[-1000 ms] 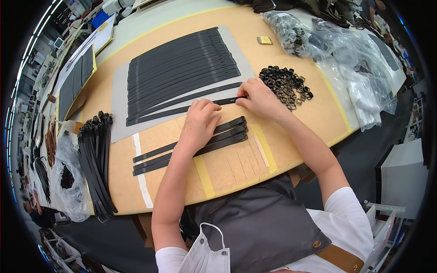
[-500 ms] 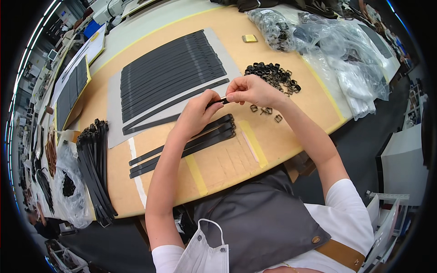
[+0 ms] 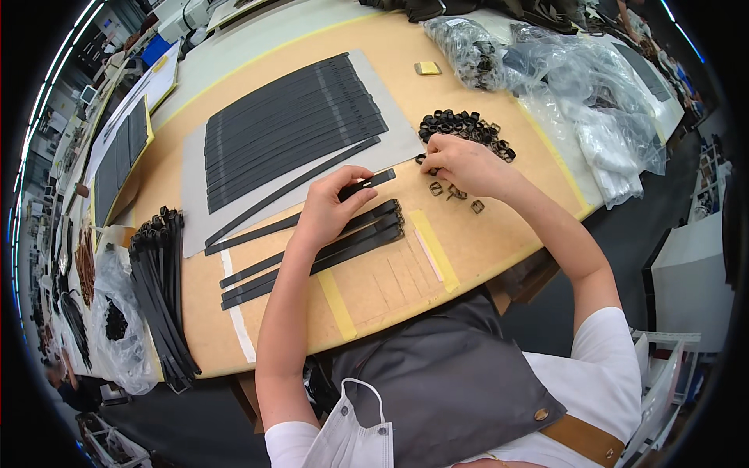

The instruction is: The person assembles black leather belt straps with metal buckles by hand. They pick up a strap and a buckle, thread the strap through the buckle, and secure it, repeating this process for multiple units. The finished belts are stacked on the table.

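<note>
Right hand (image 3: 460, 162) moved to buckle pile (image 3: 464, 129); left hand (image 3: 328, 209) holds strap (image 3: 367, 184)

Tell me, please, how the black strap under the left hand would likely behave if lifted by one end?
The black strap looks thin, long and flat, so it would probably droop rather than stay stiff. It seems light; the left hand pins it with fingertips alone. Flat, it shouldn't roll.

2 hands (image 3: 331, 210); 3 loose buckles (image 3: 455, 195); 4 straps (image 3: 312, 253).
</note>
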Tool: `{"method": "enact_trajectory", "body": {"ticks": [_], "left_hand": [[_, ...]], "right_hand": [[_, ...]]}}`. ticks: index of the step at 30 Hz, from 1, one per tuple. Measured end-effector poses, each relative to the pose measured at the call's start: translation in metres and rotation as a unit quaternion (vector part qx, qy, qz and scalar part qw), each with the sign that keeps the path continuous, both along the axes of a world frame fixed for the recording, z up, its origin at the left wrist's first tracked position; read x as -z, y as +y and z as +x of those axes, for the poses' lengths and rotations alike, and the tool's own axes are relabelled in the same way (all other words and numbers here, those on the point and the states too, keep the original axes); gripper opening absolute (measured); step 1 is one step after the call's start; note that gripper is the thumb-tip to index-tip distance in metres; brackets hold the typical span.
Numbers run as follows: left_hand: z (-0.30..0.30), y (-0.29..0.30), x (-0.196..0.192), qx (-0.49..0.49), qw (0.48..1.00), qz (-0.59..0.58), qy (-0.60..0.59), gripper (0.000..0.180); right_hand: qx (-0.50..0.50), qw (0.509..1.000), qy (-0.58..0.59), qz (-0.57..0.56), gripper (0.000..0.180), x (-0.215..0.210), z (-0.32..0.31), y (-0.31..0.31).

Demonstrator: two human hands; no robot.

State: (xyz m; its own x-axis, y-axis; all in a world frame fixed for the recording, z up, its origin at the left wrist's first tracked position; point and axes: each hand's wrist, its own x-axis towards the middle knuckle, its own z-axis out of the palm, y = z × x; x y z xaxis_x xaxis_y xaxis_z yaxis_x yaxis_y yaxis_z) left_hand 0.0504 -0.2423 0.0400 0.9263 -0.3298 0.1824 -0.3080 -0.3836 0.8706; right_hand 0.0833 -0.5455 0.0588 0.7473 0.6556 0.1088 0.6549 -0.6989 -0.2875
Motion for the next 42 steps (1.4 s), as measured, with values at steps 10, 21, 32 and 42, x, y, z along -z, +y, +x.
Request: {"method": "enact_trajectory", "body": {"ticks": [10, 21, 32, 42], "left_hand": [[-0.015, -0.001, 0.0, -0.006, 0.996, 0.024, -0.089, 0.025], [-0.009, 0.008, -0.003, -0.072, 0.981, -0.003, -0.18, 0.021], [-0.009, 0.011, 0.006, -0.052, 0.98, -0.02, -0.19, 0.022], [-0.008, 0.016, -0.005, -0.022, 0.98, -0.059, -0.188, 0.033]], "right_hand": [[0.065, 0.987, 0.08, 0.124, 0.02, 0.003, -0.005, 0.009], [-0.01, 0.769, 0.424, 0.479, 0.025, 0.016, -0.001, 0.077], [0.089, 0.774, 0.395, 0.487, 0.022, 0.029, -0.01, 0.087], [-0.02, 0.797, 0.432, 0.422, 0.035, 0.021, 0.019, 0.095]]}}
